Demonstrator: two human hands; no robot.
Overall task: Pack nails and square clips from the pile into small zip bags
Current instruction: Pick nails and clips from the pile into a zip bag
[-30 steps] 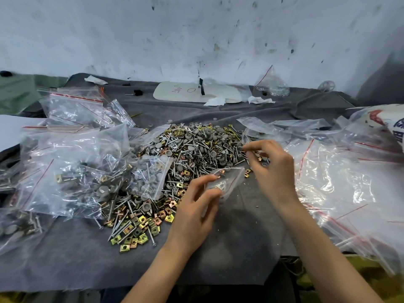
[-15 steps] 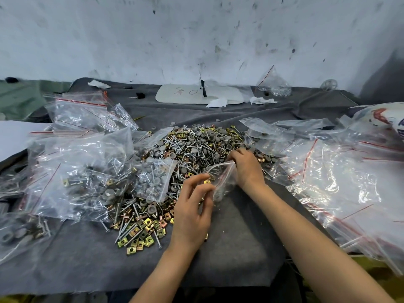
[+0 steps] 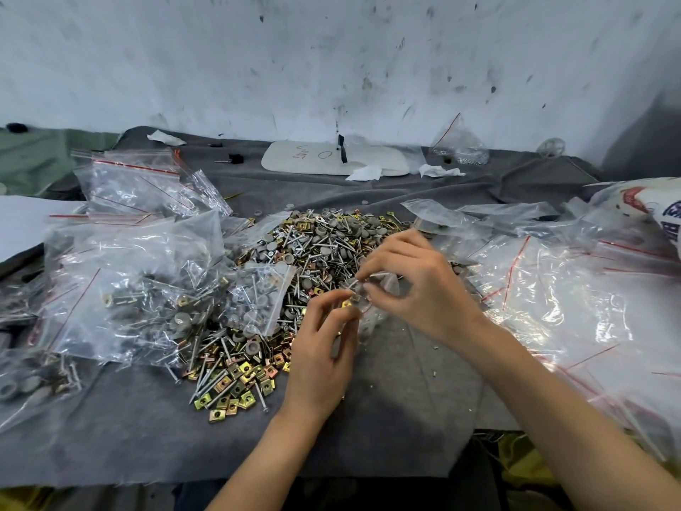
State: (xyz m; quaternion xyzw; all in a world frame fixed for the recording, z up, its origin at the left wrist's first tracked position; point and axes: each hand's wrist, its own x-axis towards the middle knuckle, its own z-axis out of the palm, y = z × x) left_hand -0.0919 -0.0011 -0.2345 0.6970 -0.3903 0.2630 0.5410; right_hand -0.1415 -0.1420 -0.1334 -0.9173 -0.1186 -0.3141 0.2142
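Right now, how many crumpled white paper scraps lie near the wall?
3 scraps: one back left, one at the white board's front edge, one to its right. Bags may hide others.

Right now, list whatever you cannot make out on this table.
All head view.
- Contents of the bag: covered by the left hand, the right hand and glare.
- What the right hand pinches: hidden under it.
- Writing on the white board: too small.
- Print on the sack: cut by the right edge.
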